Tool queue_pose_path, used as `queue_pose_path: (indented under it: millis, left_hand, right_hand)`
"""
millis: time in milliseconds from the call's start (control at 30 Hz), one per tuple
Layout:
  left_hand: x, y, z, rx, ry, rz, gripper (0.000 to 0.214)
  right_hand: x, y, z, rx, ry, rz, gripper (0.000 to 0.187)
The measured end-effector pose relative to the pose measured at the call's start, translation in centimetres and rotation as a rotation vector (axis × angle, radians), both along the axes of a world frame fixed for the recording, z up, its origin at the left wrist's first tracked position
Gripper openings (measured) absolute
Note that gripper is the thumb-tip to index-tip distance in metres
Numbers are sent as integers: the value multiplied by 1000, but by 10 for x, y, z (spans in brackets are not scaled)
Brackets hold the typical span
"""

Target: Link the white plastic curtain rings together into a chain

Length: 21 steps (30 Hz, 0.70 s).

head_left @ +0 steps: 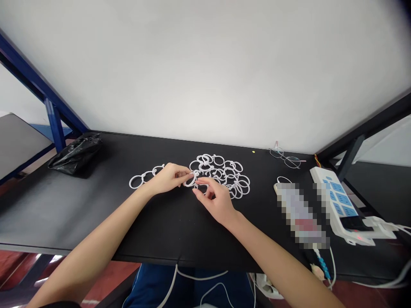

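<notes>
My left hand (170, 177) is closed in a pinch on a white curtain ring (189, 183) with a small eyelet. Close beside it, my right hand (216, 199) has thumb and index finger curled around a small white part at that ring's right side; whether this part belongs to the same ring is too small to tell. Behind and to the right of my fingers lies a loose pile of white curtain rings (243, 181), partly hidden by my right hand. Several more rings (136, 182) lie in a row left of my left hand, partly covered by it.
The black table (154, 231) meets a pale wall. A black plastic bag (77, 152) lies at the left. On the right are eyeglasses (285, 158), a blurred phone (302, 216) on a cable and a white power strip (337, 201) with a plugged-in charger.
</notes>
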<state>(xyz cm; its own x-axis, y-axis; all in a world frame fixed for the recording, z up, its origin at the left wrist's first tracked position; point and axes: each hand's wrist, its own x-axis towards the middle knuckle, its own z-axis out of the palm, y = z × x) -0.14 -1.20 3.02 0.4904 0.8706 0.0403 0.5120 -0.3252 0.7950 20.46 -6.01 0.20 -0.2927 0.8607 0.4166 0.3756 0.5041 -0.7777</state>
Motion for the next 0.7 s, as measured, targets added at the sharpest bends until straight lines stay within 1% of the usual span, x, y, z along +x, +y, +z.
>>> queue_pose_path:
  millis: [67, 100, 200, 267, 367, 533, 700]
  left_hand:
    - [2, -1, 0, 20, -7, -32, 37]
    - [2, -1, 0, 31, -13, -39, 36]
    - [4, -2, 0, 58, -35, -29, 35]
    - [5, -3, 0, 60, -45, -23, 35]
    - [6, -4, 0, 59, -64, -35, 33]
    - [6, -4, -2, 57, -56, -82, 32]
    - [7, -4, -2, 68, -61, -85, 36]
  right_hand:
    - [0, 0, 1, 0, 44, 18, 32]
    - [0, 0, 0, 12, 54, 26, 33]
    - [-1, -1, -1, 70, 45, 29, 23]
    - [-3, -1, -2, 86, 40, 18, 20]
    - [-3, -1, -2, 57, 50, -3, 25]
    - [-1, 2, -1, 25, 27, -33, 16]
    - [0, 2, 0, -11, 8, -35, 17]
